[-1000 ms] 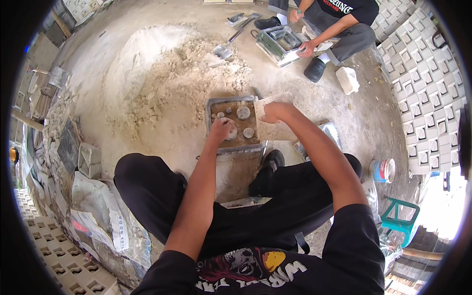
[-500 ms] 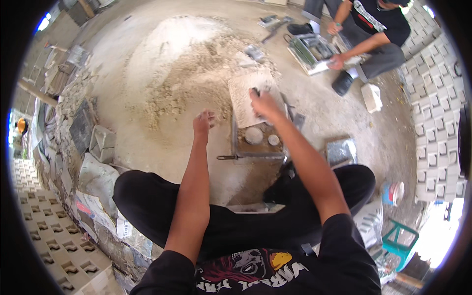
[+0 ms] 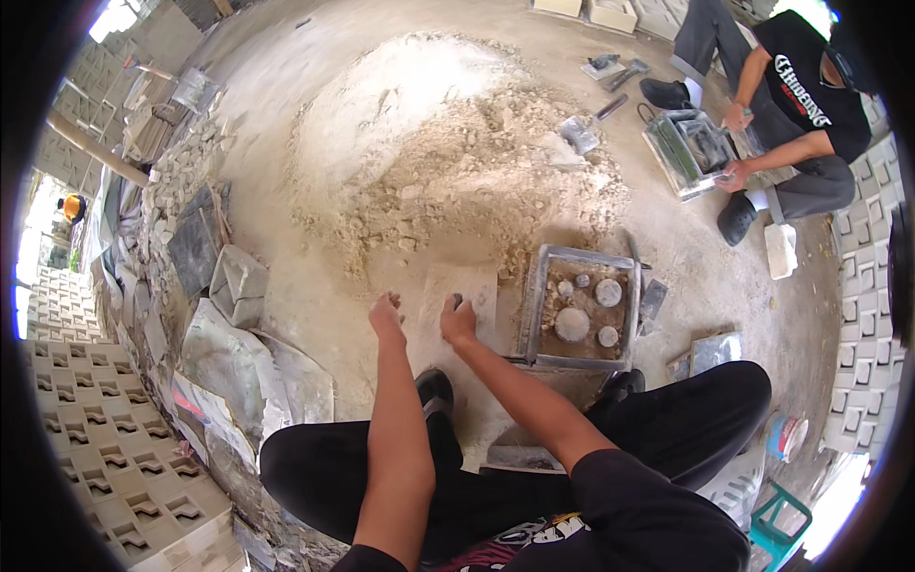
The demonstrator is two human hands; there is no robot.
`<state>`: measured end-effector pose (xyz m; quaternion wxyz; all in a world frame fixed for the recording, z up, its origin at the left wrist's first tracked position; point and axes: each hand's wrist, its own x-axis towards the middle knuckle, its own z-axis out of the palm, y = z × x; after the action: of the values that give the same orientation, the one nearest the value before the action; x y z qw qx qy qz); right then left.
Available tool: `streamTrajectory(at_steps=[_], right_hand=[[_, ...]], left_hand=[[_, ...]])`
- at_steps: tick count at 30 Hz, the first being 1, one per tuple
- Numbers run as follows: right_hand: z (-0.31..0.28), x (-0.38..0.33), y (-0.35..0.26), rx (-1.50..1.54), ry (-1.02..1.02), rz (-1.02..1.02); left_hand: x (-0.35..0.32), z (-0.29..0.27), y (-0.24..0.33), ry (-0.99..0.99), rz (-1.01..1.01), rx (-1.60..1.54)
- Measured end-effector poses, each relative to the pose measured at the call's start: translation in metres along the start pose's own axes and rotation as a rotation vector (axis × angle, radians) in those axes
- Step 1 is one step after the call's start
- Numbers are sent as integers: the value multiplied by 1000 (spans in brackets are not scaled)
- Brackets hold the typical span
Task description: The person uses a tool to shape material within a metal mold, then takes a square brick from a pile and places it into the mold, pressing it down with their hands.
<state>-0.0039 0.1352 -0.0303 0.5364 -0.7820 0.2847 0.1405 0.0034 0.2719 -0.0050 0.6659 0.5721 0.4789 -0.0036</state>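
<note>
Left of my left hand point(image 3: 386, 315), crumpled grey sacks point(image 3: 250, 367) lie against the rubble, the nearest one showing red and blue printing. Far off beyond my right hand point(image 3: 457, 322), a small white packet-like block point(image 3: 780, 250) lies beside the co-worker's shoe. I see no signs or screens.

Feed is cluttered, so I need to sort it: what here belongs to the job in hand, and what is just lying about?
In hand: right hand on flat slab; left hand beside it; metal mould; sand-cement pile.

Lying about: trowel, stacked vent blocks, green stool, other worker's mould.
</note>
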Motion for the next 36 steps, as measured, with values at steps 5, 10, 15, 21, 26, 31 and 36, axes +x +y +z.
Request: streamTrajectory(at_steps=[5,10,15,21,26,31,36], right_hand=[[-24,107,-53,-35,45,-189],[-41,114,-73,-110,-41,-125],[-43,37,-48,-113,13,-305],[-97,-29,-68,-36,41,-416],[-188,-41,-80,-17,46,-502],[-325,-30,-66,-192,-121,-494],[-448,-44,-70,-405,-301,-263]], left_hand=[[-25,21,-1,-124,63,54],[-22,24,6,-122,106,119],[-22,31,7,-116,142,64],[-48,51,18,-326,144,34],[-104,97,17,-485,189,108],[-160,153,0,-713,285,241],[-177,200,-34,-918,543,461]])
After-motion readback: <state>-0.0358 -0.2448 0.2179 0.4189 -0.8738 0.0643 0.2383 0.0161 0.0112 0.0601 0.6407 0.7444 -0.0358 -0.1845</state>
